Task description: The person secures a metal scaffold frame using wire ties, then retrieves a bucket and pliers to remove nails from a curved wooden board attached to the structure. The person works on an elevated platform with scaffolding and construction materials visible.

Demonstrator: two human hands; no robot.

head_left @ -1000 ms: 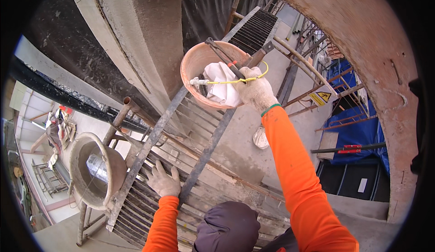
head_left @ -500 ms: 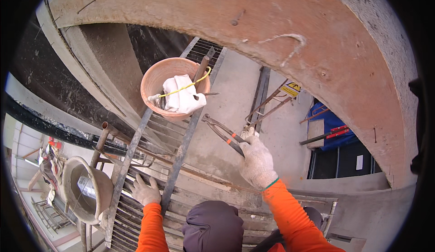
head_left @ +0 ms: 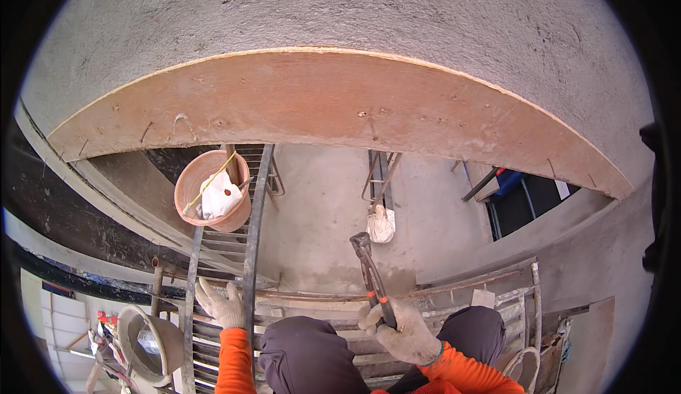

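Observation:
A pair of long-handled pincers (head_left: 372,272) is in my right hand (head_left: 406,334), jaws pointing up and away, orange bands on the handles. The gloved fingers wrap round the handle ends, in front of my knees. My left hand (head_left: 222,306), also gloved, is at the slatted metal walkway (head_left: 251,252) with its fingers spread and holds nothing. Whether it touches the walkway's side rail, I cannot tell. Beyond both hands a curved wooden board (head_left: 305,100) spans the view under a rough concrete face. Several nails stick out of the board, one bent nail (head_left: 146,131) at its left.
On the walkway stands an orange bucket (head_left: 186,190) holding a white cloth bag (head_left: 220,199) and a pipe. A grey bucket (head_left: 172,348) is at lower left. Rusty scaffold tubes (head_left: 425,292) run across before my knees. Far below lie a concrete floor (head_left: 316,209) and a white sack (head_left: 381,225).
My view has swung, so the whole board now shows. My right hand has drawn back toward my knees with the pincers, now more upright. My left hand's fingers have lifted and spread.

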